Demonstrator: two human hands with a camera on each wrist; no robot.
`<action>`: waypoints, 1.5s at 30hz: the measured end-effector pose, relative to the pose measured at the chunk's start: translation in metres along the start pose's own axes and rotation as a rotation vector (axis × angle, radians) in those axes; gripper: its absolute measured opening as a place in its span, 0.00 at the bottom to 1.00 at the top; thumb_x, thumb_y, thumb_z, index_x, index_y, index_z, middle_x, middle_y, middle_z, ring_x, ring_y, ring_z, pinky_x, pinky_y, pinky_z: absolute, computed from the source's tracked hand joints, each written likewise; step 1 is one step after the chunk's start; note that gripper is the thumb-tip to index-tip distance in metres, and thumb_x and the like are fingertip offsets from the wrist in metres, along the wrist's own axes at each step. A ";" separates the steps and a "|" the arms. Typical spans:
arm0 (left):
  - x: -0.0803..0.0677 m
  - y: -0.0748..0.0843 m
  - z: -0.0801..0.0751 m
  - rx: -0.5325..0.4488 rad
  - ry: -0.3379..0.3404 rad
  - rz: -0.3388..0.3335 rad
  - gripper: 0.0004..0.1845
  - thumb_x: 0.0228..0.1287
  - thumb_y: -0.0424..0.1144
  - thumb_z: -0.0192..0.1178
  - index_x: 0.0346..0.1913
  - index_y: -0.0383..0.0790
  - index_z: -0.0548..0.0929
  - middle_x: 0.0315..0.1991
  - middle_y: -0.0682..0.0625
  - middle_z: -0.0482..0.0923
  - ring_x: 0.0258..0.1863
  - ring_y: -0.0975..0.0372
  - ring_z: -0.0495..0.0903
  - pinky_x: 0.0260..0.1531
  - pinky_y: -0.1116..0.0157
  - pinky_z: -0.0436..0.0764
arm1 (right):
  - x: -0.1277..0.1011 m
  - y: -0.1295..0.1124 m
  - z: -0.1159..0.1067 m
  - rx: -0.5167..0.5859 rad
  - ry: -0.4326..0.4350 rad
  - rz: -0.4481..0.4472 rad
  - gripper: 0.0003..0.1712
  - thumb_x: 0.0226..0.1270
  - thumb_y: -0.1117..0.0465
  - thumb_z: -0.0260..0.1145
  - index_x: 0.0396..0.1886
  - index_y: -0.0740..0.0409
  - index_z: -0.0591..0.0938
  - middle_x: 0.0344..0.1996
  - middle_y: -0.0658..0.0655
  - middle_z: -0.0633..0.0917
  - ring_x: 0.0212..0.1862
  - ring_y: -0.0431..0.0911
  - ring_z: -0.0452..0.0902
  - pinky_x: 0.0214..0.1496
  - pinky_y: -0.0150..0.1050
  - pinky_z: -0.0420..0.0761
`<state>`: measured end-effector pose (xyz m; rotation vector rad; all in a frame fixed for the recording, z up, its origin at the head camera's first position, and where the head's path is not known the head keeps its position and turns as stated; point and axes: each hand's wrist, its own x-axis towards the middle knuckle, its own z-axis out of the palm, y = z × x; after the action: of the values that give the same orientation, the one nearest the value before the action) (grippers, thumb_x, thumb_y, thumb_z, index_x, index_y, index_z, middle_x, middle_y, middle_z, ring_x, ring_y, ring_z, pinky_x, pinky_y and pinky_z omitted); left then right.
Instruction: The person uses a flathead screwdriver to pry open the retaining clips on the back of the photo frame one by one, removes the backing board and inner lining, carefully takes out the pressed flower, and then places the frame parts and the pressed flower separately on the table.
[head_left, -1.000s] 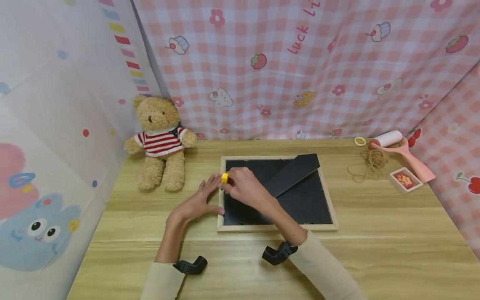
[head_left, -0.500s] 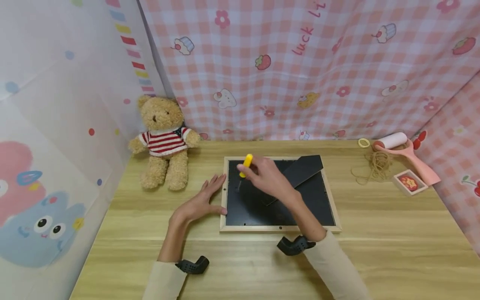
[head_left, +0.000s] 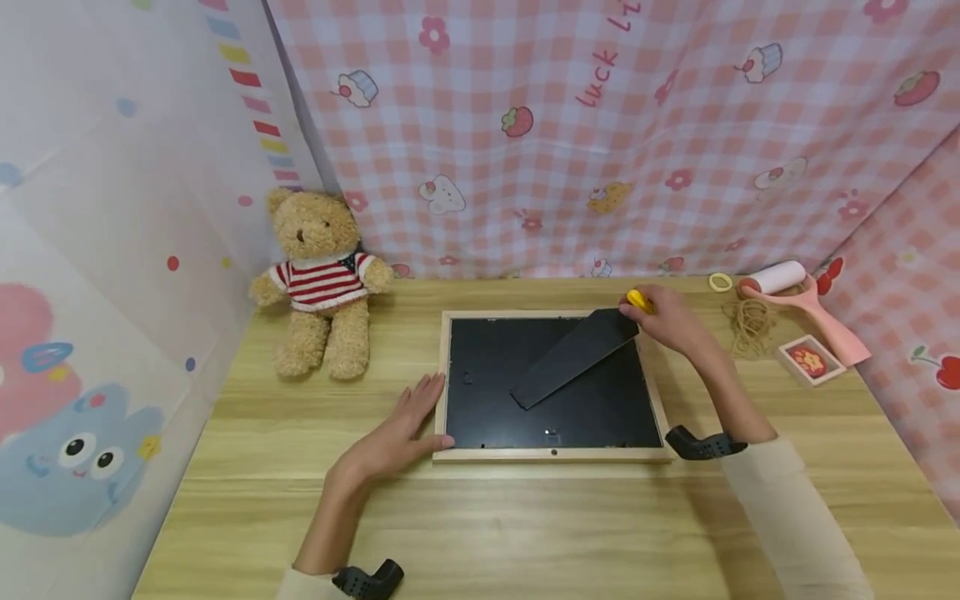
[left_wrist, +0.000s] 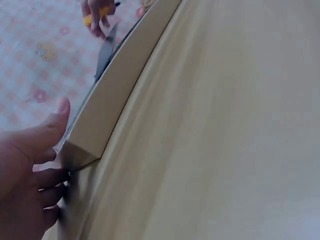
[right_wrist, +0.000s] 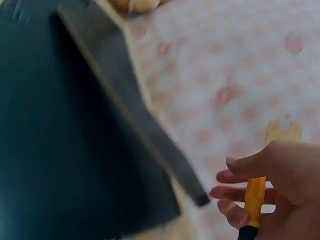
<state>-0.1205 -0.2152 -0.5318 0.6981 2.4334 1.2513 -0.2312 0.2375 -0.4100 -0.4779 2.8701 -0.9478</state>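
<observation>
A wooden picture frame (head_left: 525, 455) lies face down on the table, black backing up, with its black stand leg (head_left: 573, 357) slanting across it. My left hand (head_left: 408, 417) rests flat on the table, fingers straight against the frame's lower left edge (left_wrist: 120, 85). My right hand (head_left: 663, 323) is at the frame's upper right corner, fingers curled round a small yellow-handled tool (head_left: 638, 300). In the right wrist view the yellow handle (right_wrist: 255, 197) shows in my fingers (right_wrist: 235, 192), beside the stand leg (right_wrist: 135, 110); the tool's tip is hidden.
A teddy bear (head_left: 322, 279) sits at the back left. At the back right lie a pink lint roller (head_left: 806, 302), a heap of rubber bands (head_left: 746, 323), a yellow ring (head_left: 720, 282) and a small box (head_left: 810, 360). Cloth walls close in three sides.
My right hand has carried the yellow tool from the frame's left edge across to its upper right corner. My left hand has stayed at the left edge.
</observation>
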 end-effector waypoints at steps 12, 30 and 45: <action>-0.038 0.065 0.030 0.054 0.108 -0.047 0.52 0.78 0.45 0.68 0.87 0.25 0.47 0.89 0.27 0.38 0.88 0.34 0.39 0.84 0.33 0.45 | 0.024 0.030 0.014 -0.078 -0.113 -0.057 0.18 0.88 0.59 0.60 0.57 0.72 0.85 0.36 0.64 0.83 0.35 0.52 0.73 0.41 0.44 0.71; -0.019 0.014 0.015 0.246 0.395 -0.043 0.22 0.72 0.43 0.73 0.62 0.44 0.77 0.79 0.45 0.76 0.70 0.41 0.82 0.61 0.38 0.85 | -0.004 0.039 0.002 0.025 -0.184 0.038 0.24 0.89 0.59 0.59 0.25 0.60 0.74 0.20 0.48 0.65 0.22 0.39 0.60 0.34 0.37 0.65; -0.003 0.036 0.019 0.207 0.619 -0.061 0.06 0.74 0.29 0.70 0.41 0.29 0.84 0.73 0.21 0.72 0.70 0.30 0.78 0.67 0.37 0.81 | -0.027 0.110 0.014 0.088 -0.186 0.050 0.30 0.86 0.37 0.59 0.25 0.50 0.74 0.19 0.48 0.65 0.23 0.44 0.61 0.28 0.40 0.61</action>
<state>-0.0985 -0.1860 -0.5128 0.3029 3.0860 1.3536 -0.2329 0.3214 -0.4874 -0.4579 2.6508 -0.9617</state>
